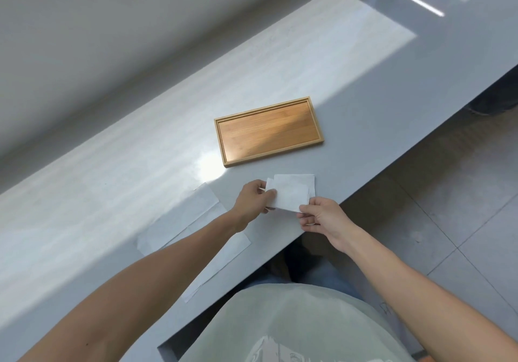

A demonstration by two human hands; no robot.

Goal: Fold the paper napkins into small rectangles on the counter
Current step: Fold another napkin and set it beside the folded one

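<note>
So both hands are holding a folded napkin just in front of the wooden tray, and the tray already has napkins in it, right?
Not quite. The head view shows the wooden tray holds nothing. The left hand and right hand do hold a folded napkin in front of it.

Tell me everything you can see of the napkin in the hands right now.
The napkin is white, thin paper, folded to a small rectangle with layered edges offset at its top and right. It sits near the counter's front edge, just below the wooden tray. The left hand pinches its left edge; the right hand pinches its lower right corner.
</note>
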